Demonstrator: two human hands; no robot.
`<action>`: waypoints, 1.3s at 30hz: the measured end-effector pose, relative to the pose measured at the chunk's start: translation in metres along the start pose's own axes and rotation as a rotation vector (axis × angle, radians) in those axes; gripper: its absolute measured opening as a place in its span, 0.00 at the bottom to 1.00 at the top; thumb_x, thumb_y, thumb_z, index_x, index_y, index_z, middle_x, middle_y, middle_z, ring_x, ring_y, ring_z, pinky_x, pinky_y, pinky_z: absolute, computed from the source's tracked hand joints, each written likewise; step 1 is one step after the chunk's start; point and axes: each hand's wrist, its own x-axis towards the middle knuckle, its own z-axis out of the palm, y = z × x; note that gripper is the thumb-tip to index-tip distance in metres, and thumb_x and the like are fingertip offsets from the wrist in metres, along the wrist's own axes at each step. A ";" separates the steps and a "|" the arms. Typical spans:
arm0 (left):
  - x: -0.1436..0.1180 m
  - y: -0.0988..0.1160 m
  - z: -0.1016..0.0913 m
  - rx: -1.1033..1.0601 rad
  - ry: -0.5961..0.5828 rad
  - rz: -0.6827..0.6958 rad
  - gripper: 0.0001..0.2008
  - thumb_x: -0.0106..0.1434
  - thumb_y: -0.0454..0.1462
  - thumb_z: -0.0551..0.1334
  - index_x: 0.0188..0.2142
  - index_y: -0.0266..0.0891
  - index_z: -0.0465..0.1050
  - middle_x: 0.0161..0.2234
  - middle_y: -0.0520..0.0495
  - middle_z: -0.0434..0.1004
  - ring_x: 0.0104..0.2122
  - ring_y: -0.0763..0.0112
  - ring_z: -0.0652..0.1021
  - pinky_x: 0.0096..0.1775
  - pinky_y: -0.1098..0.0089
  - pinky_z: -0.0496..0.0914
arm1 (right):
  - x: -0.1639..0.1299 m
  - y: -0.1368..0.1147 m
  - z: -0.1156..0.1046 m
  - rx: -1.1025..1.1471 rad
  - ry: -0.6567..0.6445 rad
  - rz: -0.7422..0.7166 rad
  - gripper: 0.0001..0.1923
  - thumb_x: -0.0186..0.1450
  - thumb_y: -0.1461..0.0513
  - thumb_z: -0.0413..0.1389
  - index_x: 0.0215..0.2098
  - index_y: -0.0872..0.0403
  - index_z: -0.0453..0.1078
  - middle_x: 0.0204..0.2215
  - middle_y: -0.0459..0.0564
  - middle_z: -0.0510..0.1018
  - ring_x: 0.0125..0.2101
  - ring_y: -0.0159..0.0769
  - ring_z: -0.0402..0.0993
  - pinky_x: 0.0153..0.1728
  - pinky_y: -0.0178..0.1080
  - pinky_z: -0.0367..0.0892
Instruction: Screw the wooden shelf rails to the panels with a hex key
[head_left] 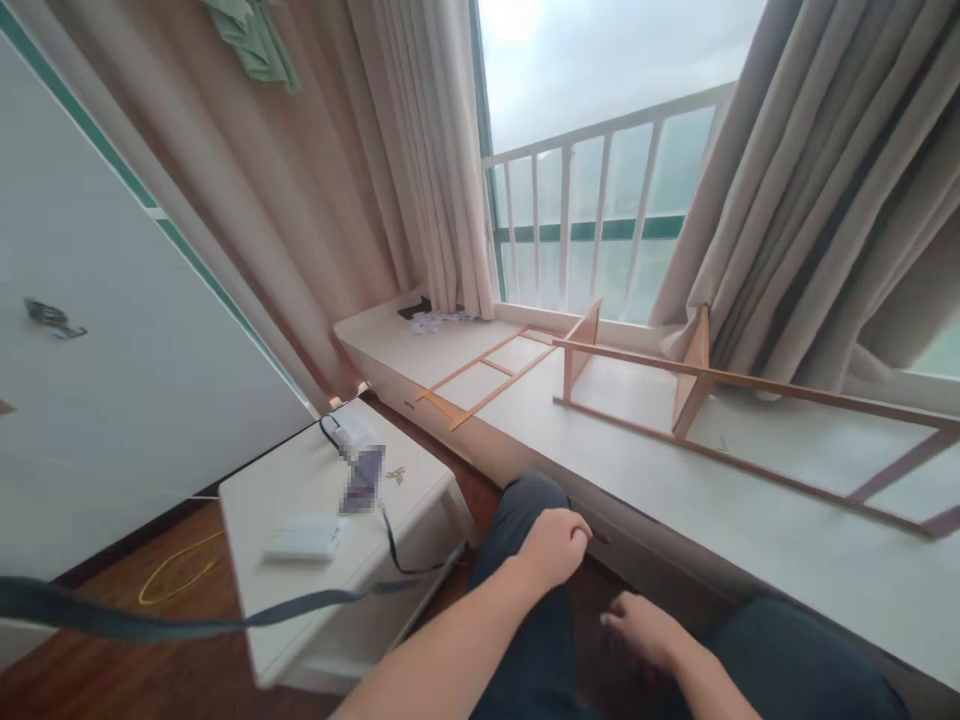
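Observation:
My left hand [556,545] rests on my left knee [525,500] with its fingers curled in; I see nothing in it. My right hand [643,630] hangs lower, between my knees, with the fingers loosely apart and empty. Both hands are close to the front edge of a white window bench [600,450]. On the bench stands a long wooden frame [750,385] with two upright panels. A flat ladder-like wooden frame [487,375] lies to its left.
A small white table [300,480] stands to my left, with a white box [304,540], a white adapter [349,432] and a dark strap [225,620] trailing off it. A yellow cable [176,575] lies on the wood floor. Curtains [810,200] flank the railed window.

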 end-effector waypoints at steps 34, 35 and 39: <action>-0.066 -0.213 -0.170 0.603 0.366 -0.790 0.19 0.71 0.28 0.49 0.51 0.33 0.77 0.50 0.32 0.79 0.51 0.54 0.79 0.50 0.64 0.69 | -0.007 -0.002 0.002 0.135 -0.263 -0.122 0.12 0.71 0.61 0.50 0.41 0.57 0.74 0.25 0.51 0.79 0.17 0.31 0.70 0.18 0.32 0.57; -0.066 -0.213 -0.170 0.603 0.367 -0.791 0.18 0.71 0.28 0.50 0.50 0.33 0.78 0.50 0.32 0.79 0.51 0.54 0.80 0.50 0.64 0.69 | -0.008 -0.003 0.002 0.137 -0.267 -0.127 0.12 0.71 0.61 0.50 0.41 0.57 0.74 0.25 0.51 0.79 0.17 0.31 0.70 0.18 0.32 0.57; -0.069 -0.210 -0.173 0.590 0.366 -0.792 0.17 0.70 0.29 0.52 0.48 0.34 0.79 0.47 0.32 0.81 0.49 0.54 0.81 0.49 0.64 0.71 | -0.009 -0.004 0.000 0.155 -0.275 -0.132 0.11 0.71 0.61 0.50 0.40 0.57 0.74 0.25 0.51 0.79 0.17 0.31 0.70 0.20 0.33 0.58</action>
